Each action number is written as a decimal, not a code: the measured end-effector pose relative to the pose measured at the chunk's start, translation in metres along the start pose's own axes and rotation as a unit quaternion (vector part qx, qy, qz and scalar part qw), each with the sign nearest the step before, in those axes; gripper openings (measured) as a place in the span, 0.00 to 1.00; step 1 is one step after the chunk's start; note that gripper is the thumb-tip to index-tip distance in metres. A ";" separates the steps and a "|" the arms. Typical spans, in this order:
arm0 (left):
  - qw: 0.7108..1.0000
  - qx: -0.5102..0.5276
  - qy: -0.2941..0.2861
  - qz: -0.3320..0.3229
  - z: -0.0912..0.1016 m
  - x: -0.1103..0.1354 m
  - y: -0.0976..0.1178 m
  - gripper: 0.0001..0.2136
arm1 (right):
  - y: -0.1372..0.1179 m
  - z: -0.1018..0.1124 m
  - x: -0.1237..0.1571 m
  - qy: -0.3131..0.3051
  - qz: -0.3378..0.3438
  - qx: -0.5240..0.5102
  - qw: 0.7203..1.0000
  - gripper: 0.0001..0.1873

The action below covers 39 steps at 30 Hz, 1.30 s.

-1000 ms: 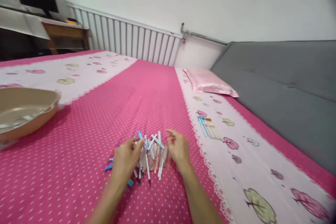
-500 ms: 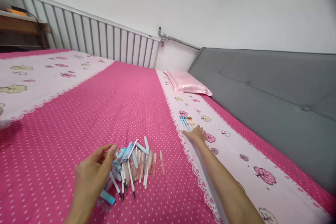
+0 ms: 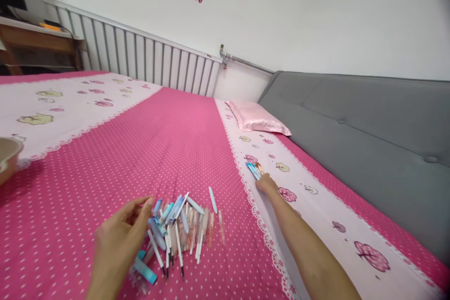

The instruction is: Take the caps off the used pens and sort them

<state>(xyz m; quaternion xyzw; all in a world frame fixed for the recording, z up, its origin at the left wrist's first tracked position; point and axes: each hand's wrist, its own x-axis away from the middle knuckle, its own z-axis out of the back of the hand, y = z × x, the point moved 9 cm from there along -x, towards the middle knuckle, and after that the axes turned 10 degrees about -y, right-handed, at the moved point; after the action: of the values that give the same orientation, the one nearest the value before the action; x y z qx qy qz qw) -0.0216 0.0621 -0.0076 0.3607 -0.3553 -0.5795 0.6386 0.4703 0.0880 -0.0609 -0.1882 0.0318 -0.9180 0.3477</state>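
My right hand (image 3: 267, 183) reaches out over the white floral strip of the bedspread, its fingers closed round a small bunch of pens (image 3: 253, 169). Their blue and brown-orange ends stick out past the fingers on the far side. Close to the left edge of a loose pile of pen parts (image 3: 186, 225) is my left hand (image 3: 121, 229). Its fingers are curled, with thumb and forefinger tips nearly together; anything between them is hidden. Light blue barrels, clear pinkish tubes and white refills with dark tips make up the pile. One turquoise piece (image 3: 146, 271) lies below the left hand's fingertips.
Pink dotted bedspread (image 3: 168, 140) stretches under everything. A pink pillow (image 3: 258, 117) rests by the grey padded headboard (image 3: 365, 136). At the left edge a beige basin (image 3: 9, 154) is partly in view. A white radiator (image 3: 140, 51) stands along the wall.
My right hand has closed round the pens, which lay fanned side by side before and are now bunched together. My left hand stays by the pile. The view has tilted up and shifted left.
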 end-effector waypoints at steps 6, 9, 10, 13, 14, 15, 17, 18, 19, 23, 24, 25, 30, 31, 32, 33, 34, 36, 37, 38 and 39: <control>1.000 0.022 0.022 0.004 0.011 0.000 -0.006 0.25 | -0.027 0.012 0.041 0.006 0.133 0.053 0.990 0.19; 0.999 0.025 0.028 -0.014 0.017 0.002 -0.003 0.24 | -0.067 0.023 0.082 0.001 0.266 0.085 0.960 0.19; 0.999 0.017 0.030 -0.023 0.019 0.003 -0.001 0.23 | -0.083 0.026 0.100 -0.009 0.313 0.099 0.944 0.18; 0.998 -0.036 0.027 -0.048 0.022 0.006 0.008 0.19 | -0.123 0.027 0.154 -0.040 0.420 0.138 0.896 0.16; 0.996 -0.053 0.022 -0.065 0.021 0.007 0.011 0.18 | -0.134 0.025 0.172 -0.049 0.446 0.151 0.881 0.15; 0.993 -0.070 0.012 -0.095 0.019 0.008 0.017 0.18 | -0.144 0.023 0.189 -0.052 0.471 0.167 0.865 0.14; 0.980 -0.096 -0.017 -0.176 0.009 0.013 0.030 0.22 | -0.160 0.015 0.224 -0.027 0.523 0.222 0.823 0.15; 0.970 -0.109 -0.035 -0.215 0.002 0.017 0.036 0.25 | -0.165 0.009 0.240 -0.013 0.544 0.244 0.803 0.15; 0.961 -0.118 -0.051 -0.243 -0.005 0.020 0.040 0.29 | -0.170 0.004 0.254 0.004 0.562 0.267 0.783 0.15; 0.943 -0.142 -0.100 -0.284 -0.029 0.031 0.045 0.36 | -0.179 -0.012 0.294 0.073 0.600 0.332 0.724 0.10; 0.941 -0.149 -0.103 -0.285 -0.033 0.032 0.045 0.36 | -0.181 -0.014 0.301 0.088 0.603 0.341 0.716 0.09; 0.940 -0.156 -0.103 -0.287 -0.035 0.033 0.046 0.36 | -0.182 -0.014 0.307 0.100 0.604 0.344 0.712 0.09; 0.936 -0.171 -0.087 -0.295 -0.036 0.033 0.047 0.27 | -0.186 -0.007 0.334 0.131 0.630 0.318 0.697 0.12; 0.937 -0.175 -0.089 -0.289 -0.036 0.031 0.046 0.25 | -0.186 -0.006 0.337 0.134 0.634 0.314 0.694 0.13; 0.939 -0.180 -0.092 -0.279 -0.037 0.030 0.045 0.23 | -0.186 -0.004 0.338 0.136 0.635 0.313 0.693 0.13; 0.941 -0.185 -0.094 -0.267 -0.036 0.029 0.043 0.21 | -0.185 -0.003 0.339 0.137 0.633 0.313 0.694 0.12; 0.944 -0.190 -0.095 -0.252 -0.036 0.027 0.041 0.20 | -0.184 -0.001 0.339 0.135 0.631 0.314 0.696 0.12; 0.949 -0.203 -0.095 -0.222 -0.034 0.025 0.038 0.16 | -0.181 0.003 0.337 0.126 0.631 0.313 0.699 0.12; 0.950 -0.211 -0.096 -0.209 -0.033 0.024 0.037 0.15 | -0.180 0.005 0.337 0.124 0.632 0.309 0.699 0.12; 0.950 -0.220 -0.098 -0.199 -0.033 0.023 0.036 0.14 | -0.178 0.008 0.336 0.124 0.634 0.304 0.700 0.12; 0.949 -0.229 -0.100 -0.193 -0.033 0.022 0.035 0.13 | -0.176 0.011 0.334 0.125 0.635 0.298 0.701 0.12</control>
<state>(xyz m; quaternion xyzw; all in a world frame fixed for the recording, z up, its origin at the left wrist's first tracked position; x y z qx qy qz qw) 0.0257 0.0437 0.0081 0.2064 -0.1984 -0.7904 0.5416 0.1341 0.0048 0.0913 0.1063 -0.0883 -0.4557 0.8793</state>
